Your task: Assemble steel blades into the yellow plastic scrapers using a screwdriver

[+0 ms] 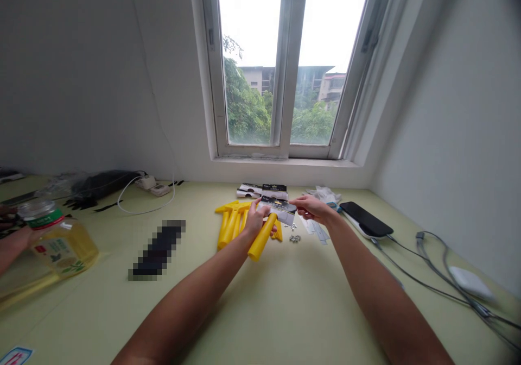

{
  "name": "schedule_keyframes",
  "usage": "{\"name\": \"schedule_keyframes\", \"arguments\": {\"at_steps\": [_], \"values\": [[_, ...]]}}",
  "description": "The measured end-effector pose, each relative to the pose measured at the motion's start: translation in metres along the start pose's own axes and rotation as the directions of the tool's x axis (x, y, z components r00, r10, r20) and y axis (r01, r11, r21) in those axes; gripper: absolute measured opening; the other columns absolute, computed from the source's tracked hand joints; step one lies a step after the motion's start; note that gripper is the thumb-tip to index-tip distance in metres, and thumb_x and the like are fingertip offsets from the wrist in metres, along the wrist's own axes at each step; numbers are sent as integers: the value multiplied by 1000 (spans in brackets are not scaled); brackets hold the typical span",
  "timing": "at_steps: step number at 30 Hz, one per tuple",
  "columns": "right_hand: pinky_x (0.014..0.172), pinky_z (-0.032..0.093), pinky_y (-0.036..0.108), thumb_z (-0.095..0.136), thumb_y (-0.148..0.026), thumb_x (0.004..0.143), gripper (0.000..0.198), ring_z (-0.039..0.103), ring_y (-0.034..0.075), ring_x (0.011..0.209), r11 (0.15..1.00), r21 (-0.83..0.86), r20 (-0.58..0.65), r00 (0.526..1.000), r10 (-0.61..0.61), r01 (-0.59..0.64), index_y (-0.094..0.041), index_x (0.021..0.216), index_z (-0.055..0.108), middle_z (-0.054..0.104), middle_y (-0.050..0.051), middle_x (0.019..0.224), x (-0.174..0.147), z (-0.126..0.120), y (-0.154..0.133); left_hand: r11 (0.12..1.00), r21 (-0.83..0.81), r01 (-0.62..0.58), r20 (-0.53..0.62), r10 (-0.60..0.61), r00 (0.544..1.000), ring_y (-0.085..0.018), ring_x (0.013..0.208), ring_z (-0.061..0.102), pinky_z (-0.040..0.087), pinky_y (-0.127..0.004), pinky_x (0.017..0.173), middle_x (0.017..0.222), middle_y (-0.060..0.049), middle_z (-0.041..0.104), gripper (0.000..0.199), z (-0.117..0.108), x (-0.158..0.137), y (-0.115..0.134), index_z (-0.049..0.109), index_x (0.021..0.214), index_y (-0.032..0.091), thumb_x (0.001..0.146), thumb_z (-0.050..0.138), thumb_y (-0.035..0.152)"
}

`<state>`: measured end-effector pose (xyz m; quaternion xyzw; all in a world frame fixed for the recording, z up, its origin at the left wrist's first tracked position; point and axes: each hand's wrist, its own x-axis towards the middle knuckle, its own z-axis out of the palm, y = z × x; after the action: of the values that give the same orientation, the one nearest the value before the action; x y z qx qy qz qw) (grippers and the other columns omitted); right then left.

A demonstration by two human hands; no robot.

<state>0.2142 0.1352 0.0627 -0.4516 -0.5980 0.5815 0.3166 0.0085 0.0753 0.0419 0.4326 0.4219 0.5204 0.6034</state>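
Observation:
My left hand [254, 221] is closed around a tool with a round yellow plastic handle [262, 241], whose end points toward me. A black-and-white printed card [280, 206] sits at the tool's far end and hides its head. My right hand [311, 207] is closed in a pinch at the card's right edge. Left of my left hand, several similar yellow-handled tools [232, 226] lie together. Small silver screws [295, 238] are scattered in a little pile just right of the handle. Pale strips [319, 232] lie below my right hand.
More printed cards [262, 191] and a clear plastic bag [324, 194] lie near the window wall. A black phone [366, 218] with cables [431, 294] and a white case [472, 282] are on the right. Leftward are a blurred-out dark object [158, 250], a bottle of yellow liquid [65, 243] and another person's arm [14, 248].

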Motion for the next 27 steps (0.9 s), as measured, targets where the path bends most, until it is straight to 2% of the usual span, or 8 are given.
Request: {"name": "schedule_keyframes", "arguments": {"at_steps": [6, 11, 14, 17, 22, 24, 27], "values": [[37, 15, 16, 79, -42, 62, 38, 28, 2, 42, 1000, 0, 32, 999, 8, -8, -13, 69, 55, 40, -8, 50, -2, 1, -3, 1000, 11, -12, -30, 12, 999, -17, 41, 60, 45, -26, 36, 75, 0, 57, 52, -2, 2, -2, 30, 129, 23, 80, 48, 29], [36, 16, 15, 79, -44, 63, 40, 28, 1, 43, 1000, 14, 55, 998, 21, -22, -14, 64, 52, 38, -8, 50, -5, -2, -8, 1000, -14, 0, -3, 0, 1000, -17, 45, 62, 47, -26, 37, 75, -3, 59, 32, -1, 3, -5, 42, 106, 17, 81, 54, 34], [36, 20, 14, 78, -44, 64, 40, 30, 2, 43, 999, 12, 71, 996, 47, -48, -13, 64, 54, 40, -7, 51, -8, -6, -11, 999, -39, -9, 55, 11, 998, -17, 49, 63, 48, -25, 39, 80, -6, 62, 30, 0, 2, -7, 46, 96, 17, 80, 60, 37], [35, 25, 13, 78, -41, 67, 37, 33, 2, 42, 997, -3, 71, 994, 82, -82, -11, 64, 57, 43, -5, 51, -8, -11, -10, 998, -65, -10, 148, 19, 989, -18, 54, 65, 50, -26, 42, 85, -7, 63, 32, -1, -2, -8, 47, 95, 17, 79, 65, 39], [42, 42, 15, 76, -33, 71, 27, 45, 4, 46, 997, -4, 9, 997, 79, -79, -11, 69, 61, 54, 0, 59, -7, -18, -9, 994, -108, 23, 344, 16, 939, -21, 69, 68, 58, -37, 57, 100, -10, 63, 40, -4, -9, -2, 50, 101, 18, 77, 69, 43], [42, 43, 15, 77, -31, 70, 26, 46, 4, 46, 998, -7, -21, 997, 68, -68, -11, 68, 60, 55, 1, 59, -6, -21, -10, 992, -114, 46, 397, 3, 918, -23, 76, 69, 58, -37, 59, 105, -11, 61, 41, -5, -10, 1, 50, 102, 18, 76, 71, 43], [38, 36, 14, 78, -32, 70, 29, 41, 3, 44, 999, -19, -56, 998, 40, -42, -10, 68, 60, 51, -2, 55, -8, -23, -12, 996, -58, 63, 386, -36, 922, -25, 81, 68, 57, -36, 60, 107, -12, 60, 43, -4, -10, 3, 52, 102, 17, 74, 73, 42]]}}
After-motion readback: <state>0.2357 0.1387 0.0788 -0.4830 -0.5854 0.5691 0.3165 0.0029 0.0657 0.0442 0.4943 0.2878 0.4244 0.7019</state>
